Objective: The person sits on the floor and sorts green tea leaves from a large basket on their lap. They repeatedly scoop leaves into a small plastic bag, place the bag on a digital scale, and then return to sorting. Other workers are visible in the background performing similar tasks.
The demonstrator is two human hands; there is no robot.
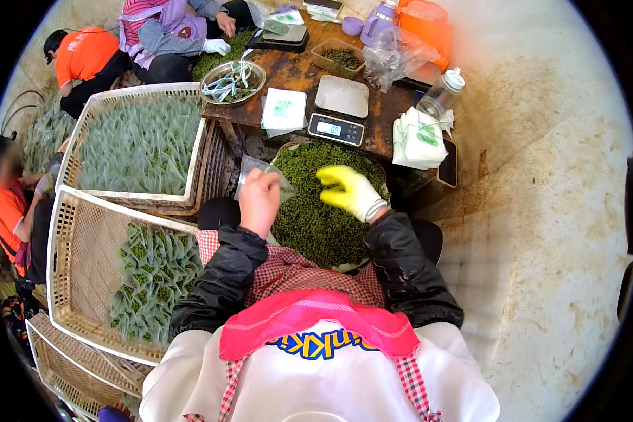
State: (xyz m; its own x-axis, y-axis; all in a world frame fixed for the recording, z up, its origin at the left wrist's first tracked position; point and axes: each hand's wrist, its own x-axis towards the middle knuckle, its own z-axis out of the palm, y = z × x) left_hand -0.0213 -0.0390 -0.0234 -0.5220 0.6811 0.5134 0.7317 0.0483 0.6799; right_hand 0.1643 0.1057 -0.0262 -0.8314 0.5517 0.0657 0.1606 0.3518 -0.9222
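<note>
My bare left hand [259,202] pinches a small clear plastic bag [281,185], held upright over the left side of a heap of small green berries [316,232]. My right hand [348,190], in a yellow and white glove, is just right of the bag above the same heap, its fingers curved and apart, with nothing visible in them. Beyond my hands a scale [335,129] with a steel plate sits on the wooden table's near edge, between a stack of printed bags [283,109] and a thicker white stack [419,139].
Crates of filled bags [133,144] [84,267] stand at my left. A steel bowl [233,81], a plastic tub [336,58], a bottle [439,98] and an orange container [425,28] are on the table. Co-workers [176,32] [81,63] [10,214] sit ahead and left. A pale wall [541,211] is at right.
</note>
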